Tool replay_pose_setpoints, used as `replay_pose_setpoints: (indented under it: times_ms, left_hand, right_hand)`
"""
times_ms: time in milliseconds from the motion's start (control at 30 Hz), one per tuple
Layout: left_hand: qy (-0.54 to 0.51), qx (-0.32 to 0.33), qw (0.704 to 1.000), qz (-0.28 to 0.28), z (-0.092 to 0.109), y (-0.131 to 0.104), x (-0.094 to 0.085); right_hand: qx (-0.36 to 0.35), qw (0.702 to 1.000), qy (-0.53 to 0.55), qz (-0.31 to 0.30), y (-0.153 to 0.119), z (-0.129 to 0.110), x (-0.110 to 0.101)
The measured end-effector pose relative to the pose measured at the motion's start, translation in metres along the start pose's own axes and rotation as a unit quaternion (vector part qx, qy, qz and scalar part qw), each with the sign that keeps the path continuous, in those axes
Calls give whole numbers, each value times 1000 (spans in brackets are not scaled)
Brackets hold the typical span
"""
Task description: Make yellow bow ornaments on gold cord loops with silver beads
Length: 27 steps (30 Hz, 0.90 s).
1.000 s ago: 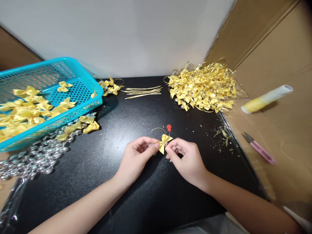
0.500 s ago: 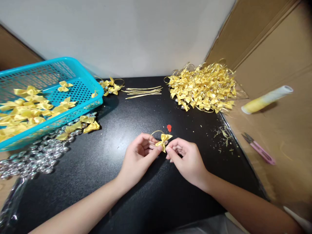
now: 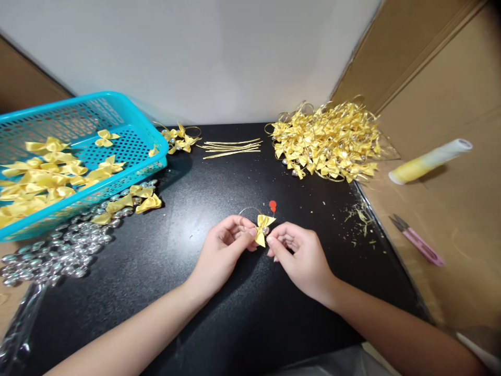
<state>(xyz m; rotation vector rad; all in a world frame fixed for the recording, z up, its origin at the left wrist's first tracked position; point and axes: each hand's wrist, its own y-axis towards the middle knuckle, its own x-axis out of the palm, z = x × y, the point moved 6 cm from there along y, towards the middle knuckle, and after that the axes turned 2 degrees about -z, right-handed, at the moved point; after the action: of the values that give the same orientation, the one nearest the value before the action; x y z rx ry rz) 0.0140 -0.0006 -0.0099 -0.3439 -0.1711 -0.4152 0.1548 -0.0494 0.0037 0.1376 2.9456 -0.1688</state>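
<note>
My left hand [image 3: 230, 248] pinches a yellow ribbon bow [image 3: 263, 230] at its left side, between thumb and fingers. At the bow's centre a small silvery bead shows, and a thin gold loop of cord [image 3: 250, 210] arches up behind my left fingers. My right hand [image 3: 295, 250] is closed in a pinch at the bow's lower right edge. Whatever lies between its thumb and fingertip is too small to make out. Just beyond the bow stands a small red piece [image 3: 273, 206] on a thin stem.
A turquoise basket [image 3: 151, 168] of yellow bows is at left, with silvery beads [image 3: 58, 256] in front. Cut gold cords [image 3: 233, 148] lie at the back. A pile of beaded bows [image 3: 324, 141], pink thread snips [image 3: 420, 245] and a yellow-white tube [image 3: 430, 162] are at right.
The bow has turned in my left fingers, its loops now standing more upright, and the cord loop behind has shifted left. My right hand has hardly moved.
</note>
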Motion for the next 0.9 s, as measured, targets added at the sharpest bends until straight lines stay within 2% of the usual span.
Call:
replay_pose_setpoints:
  times_ms: [900]
  left_hand:
    - [61, 21, 998, 13, 6, -2, 4]
  right_hand:
    - [11, 1000, -4, 9, -1, 0, -1]
